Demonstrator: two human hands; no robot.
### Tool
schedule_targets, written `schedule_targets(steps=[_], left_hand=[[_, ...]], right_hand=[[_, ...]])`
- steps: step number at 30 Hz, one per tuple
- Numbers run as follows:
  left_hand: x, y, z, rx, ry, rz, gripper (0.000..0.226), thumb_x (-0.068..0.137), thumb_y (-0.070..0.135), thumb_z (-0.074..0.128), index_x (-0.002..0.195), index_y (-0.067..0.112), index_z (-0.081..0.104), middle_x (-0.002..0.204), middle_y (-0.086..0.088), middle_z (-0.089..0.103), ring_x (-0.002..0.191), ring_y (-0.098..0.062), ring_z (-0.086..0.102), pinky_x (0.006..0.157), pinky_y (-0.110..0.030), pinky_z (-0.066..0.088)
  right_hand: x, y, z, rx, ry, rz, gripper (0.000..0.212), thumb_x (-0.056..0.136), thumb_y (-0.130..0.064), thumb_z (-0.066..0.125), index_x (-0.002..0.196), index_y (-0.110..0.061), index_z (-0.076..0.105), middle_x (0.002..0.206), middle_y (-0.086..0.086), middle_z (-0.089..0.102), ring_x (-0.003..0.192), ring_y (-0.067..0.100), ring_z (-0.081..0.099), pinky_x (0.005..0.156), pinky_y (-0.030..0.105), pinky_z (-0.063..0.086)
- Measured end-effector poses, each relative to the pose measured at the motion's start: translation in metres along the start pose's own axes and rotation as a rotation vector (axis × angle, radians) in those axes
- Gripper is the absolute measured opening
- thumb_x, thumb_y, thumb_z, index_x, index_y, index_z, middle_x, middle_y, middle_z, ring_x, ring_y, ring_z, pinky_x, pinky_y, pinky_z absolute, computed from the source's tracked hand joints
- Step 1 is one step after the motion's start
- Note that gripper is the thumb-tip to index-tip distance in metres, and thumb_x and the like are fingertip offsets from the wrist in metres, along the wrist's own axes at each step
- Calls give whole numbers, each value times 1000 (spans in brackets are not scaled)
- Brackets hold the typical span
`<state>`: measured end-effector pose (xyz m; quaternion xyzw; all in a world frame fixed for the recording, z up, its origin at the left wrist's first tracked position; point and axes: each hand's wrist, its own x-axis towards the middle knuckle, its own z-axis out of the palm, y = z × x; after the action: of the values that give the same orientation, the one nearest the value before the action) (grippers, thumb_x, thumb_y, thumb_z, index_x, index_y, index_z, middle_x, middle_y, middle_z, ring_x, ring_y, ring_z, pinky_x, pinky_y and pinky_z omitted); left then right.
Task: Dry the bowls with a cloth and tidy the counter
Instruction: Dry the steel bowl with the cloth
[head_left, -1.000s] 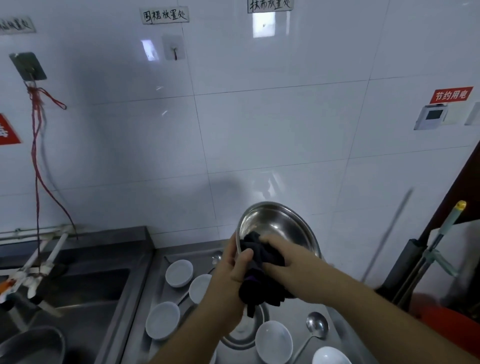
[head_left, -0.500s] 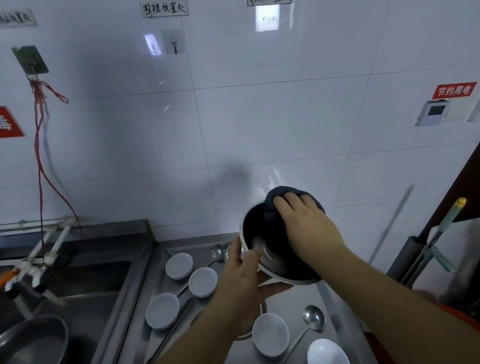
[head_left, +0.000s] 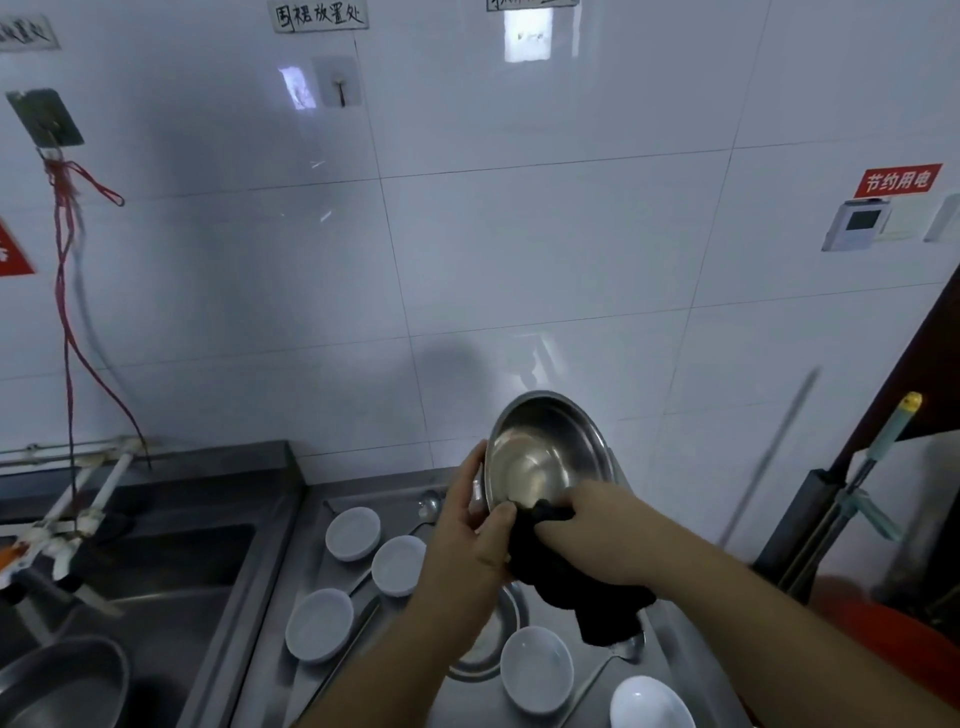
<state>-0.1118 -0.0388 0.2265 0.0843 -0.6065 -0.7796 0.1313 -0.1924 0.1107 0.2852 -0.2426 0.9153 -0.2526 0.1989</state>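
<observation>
The left hand (head_left: 467, 540) is gripping the near-left rim of a steel bowl (head_left: 545, 457), thumb curled over the edge and fingers behind it, holding the bowl up above the counter (head_left: 291, 561) and tilted so its inside is facing the camera. The right hand (head_left: 597, 530) is clutching a dark cloth (head_left: 566, 582), fingers closed round a bunched part of it and pressing that part against the bowl's lower rim, right beside the left thumb. The rest of the cloth is hanging down below both hands, its tail dangling over the counter.

Under the hands, a flat steel dish (head_left: 488, 644) is lying on the counter, mostly hidden by the left forearm. Five white bowls are sitting around it: two (head_left: 353, 533) (head_left: 399, 565) side by side behind and to the left, one (head_left: 319, 625) nearer on the left, one (head_left: 536, 667) touching the dish's right edge, and one (head_left: 652, 704) at the bottom edge of the view. A spoon (head_left: 428, 506) is lying near the back of the counter, and another spoon (head_left: 618, 657) is lying beside the cloth's tail, its bowl partly covered by it.

Left of the counter, a sink (head_left: 171, 561) is holding a steel pan (head_left: 57, 680) at its near corner. A tap (head_left: 57, 525) with white pipes is reaching over the sink, and a red cord (head_left: 65, 291) is hanging down the tiled wall (head_left: 519, 260) above it. At the far right, a mop handle (head_left: 893, 431) is leaning by the wall.
</observation>
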Motion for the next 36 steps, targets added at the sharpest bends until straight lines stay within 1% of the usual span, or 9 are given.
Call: schedule_targets(steps=[6,9,13,17,20,23,29,33,36], left_hand=[[-9,-13,-2,58,-77,-117,57,104,16,53,141,59,51,116,4,78,109,-21,76,71,-43,66],[-15,-16,1,67,-97,-148,58,107,10,49,149,50,45,115,-3,78,108,-26,77,73,-45,66],[-16,-14,5,37,-42,-110,58,107,7,48,140,54,53,113,-5,78,107,-26,77,71,-48,66],[-10,-9,2,37,39,-63,56,97,17,58,123,67,59,116,-5,77,109,-25,75,68,-46,66],[-8,-15,-3,30,66,-22,61,89,20,62,126,69,58,125,-5,75,112,-24,75,70,-45,66],[-7,-19,-7,116,54,56,68,89,19,61,136,67,51,137,-4,70,120,-22,72,83,-38,65],[-3,-20,-25,433,-75,166,75,92,27,62,151,64,35,136,3,65,113,-12,72,90,-24,60],[0,-20,-39,580,-164,145,77,87,43,64,151,68,29,124,21,66,113,-5,70,89,-27,62],[8,-12,-54,768,-252,156,77,86,52,65,151,68,27,133,33,54,123,0,61,100,-31,60]], right_hand=[[1,20,30,538,59,-146,25,87,-22,62,106,-35,71,96,-4,77,87,13,75,79,34,61],[16,22,35,444,330,-244,21,88,-19,65,102,-35,64,92,-18,70,87,-1,65,71,11,45],[35,20,35,137,544,-159,6,94,-23,59,96,-27,55,89,-14,62,85,8,63,70,24,44],[43,6,33,-170,352,109,23,101,-21,47,121,-13,57,118,9,66,109,33,66,81,35,47],[42,3,25,-289,67,64,27,105,-24,45,102,-7,66,102,13,68,92,29,66,72,32,47],[36,8,23,121,-82,78,34,98,-37,50,85,-13,69,84,9,71,81,24,70,69,33,52],[31,9,31,1186,-59,213,29,100,-22,54,118,-9,73,106,17,80,99,33,79,85,46,64],[31,11,23,1773,-52,228,48,96,-39,56,93,0,84,99,22,80,82,38,80,65,49,64],[25,14,22,1946,-164,135,61,95,-57,61,90,-1,84,94,21,79,83,37,79,71,47,64]])
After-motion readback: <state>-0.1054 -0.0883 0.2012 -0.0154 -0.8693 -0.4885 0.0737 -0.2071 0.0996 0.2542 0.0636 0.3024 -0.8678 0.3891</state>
